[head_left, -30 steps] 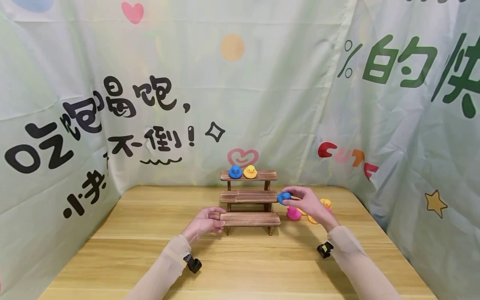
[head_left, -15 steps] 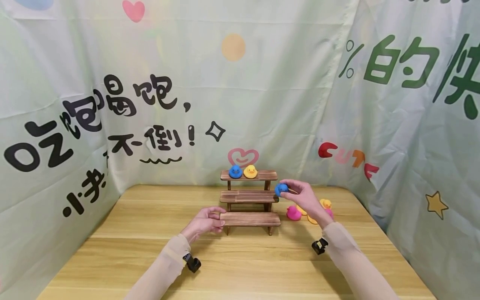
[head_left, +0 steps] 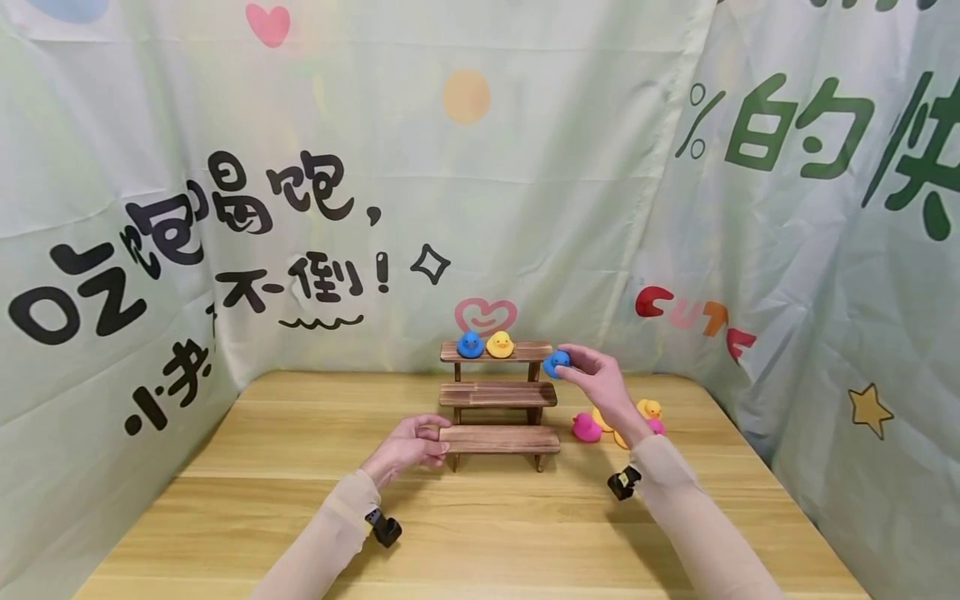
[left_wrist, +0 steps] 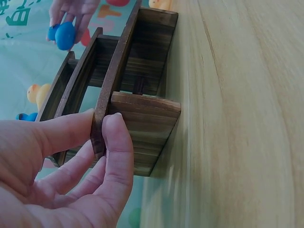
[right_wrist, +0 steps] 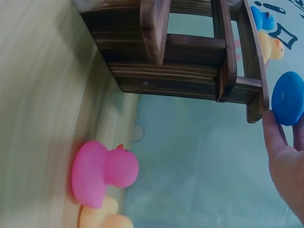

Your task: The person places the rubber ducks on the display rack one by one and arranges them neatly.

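A three-step wooden shelf (head_left: 498, 439) stands on the table. My left hand (left_wrist: 71, 175) pinches the left end of its lowest step between thumb and fingers. Beside the right end of the top step, my right hand (head_left: 600, 379) holds a blue rubber duck (head_left: 556, 364) in the air between thumb and fingers; the right wrist view shows the duck's flat underside. On the top step sit another blue duck (head_left: 470, 344) at the left and a yellow duck (head_left: 500, 344) next to it. The middle and lowest steps bear no ducks.
Right of the shelf, a pink duck (head_left: 587, 427) and several yellow and pink ducks lie on the wooden table (head_left: 480, 533), partly behind my right forearm. A printed cloth (head_left: 375, 100) hangs behind and along both sides of the table.
My right hand has raised the blue duck from beside the middle step up to the top step's right end, moving slightly left. My left hand has stayed on the lowest step.
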The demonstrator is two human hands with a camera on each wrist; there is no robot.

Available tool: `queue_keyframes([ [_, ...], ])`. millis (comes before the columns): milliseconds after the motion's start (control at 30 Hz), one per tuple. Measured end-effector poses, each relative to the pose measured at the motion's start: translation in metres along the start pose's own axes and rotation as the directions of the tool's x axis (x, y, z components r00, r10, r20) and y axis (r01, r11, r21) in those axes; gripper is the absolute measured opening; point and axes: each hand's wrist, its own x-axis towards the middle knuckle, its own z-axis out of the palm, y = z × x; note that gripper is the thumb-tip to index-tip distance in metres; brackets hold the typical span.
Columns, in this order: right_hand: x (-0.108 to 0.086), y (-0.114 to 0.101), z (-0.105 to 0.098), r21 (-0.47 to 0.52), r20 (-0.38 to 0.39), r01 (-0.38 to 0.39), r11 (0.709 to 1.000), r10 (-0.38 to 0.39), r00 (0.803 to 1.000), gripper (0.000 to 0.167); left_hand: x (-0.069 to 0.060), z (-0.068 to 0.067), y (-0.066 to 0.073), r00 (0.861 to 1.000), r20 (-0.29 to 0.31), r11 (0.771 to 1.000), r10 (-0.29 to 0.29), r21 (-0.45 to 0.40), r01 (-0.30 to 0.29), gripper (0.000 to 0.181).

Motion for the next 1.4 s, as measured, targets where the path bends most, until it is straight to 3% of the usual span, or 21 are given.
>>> queue_keyframes([
  [467, 0.017, -0.003, 0.011, -0.034, -0.019, 0.05, 0.998, -0.051, 0.999, 0.046, 0.0, -0.001, -0.003, 1.0, 0.015, 1.0, 0.003, -0.017, -0.002, 0.05],
  [1033, 0.031, -0.007, 0.02, -0.04, 0.025, 0.027, 0.999, -0.026, 0.999, 0.046, 0.005, 0.0, -0.003, 1.0, -0.013, 1.0, 0.007, -0.011, -0.007, 0.049],
  [1400, 0.038, -0.012, 0.025, -0.1, 0.049, -0.019, 0.995, 0.024, 0.999, 0.047, 0.003, 0.003, 0.001, 0.999, -0.05, 1.0, 0.012, 0.021, -0.011, 0.048],
])
